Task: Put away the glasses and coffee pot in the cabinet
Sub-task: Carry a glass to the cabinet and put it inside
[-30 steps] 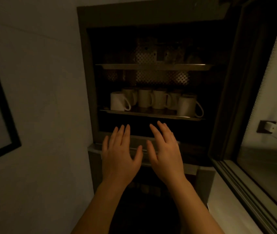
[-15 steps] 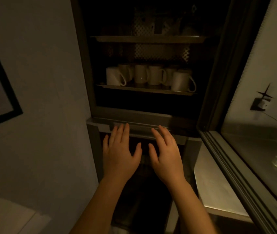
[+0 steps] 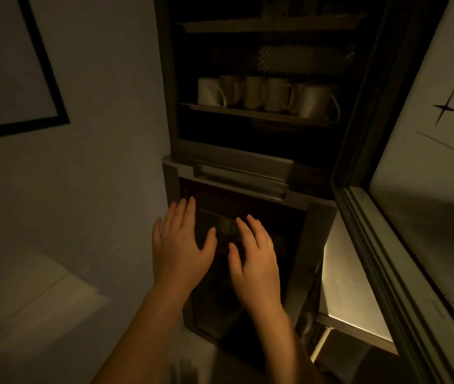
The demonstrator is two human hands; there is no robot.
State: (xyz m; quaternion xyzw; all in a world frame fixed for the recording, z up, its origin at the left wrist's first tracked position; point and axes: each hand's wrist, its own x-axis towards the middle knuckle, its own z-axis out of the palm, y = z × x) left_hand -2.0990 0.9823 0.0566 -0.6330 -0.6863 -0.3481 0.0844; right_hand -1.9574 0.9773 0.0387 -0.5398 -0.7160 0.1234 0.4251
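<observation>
Both hands extended, palms down, before the open cabinet (image 3: 170, 79).
Left hand (image 3: 181, 245) and right hand (image 3: 256, 259) sit side by side, apart, fingers straight and spread; each grip is released, holding nothing. White mugs (image 3: 264, 94) stand on the middle shelf (image 3: 248, 113); coffee pot location cannot be told.

Head view, looking down, near cabinet (image 3: 248, 167)

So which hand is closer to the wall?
Left. The left hand hovers right beside the wall; the right hand is farther over, before the dark lower cabinet.
</observation>
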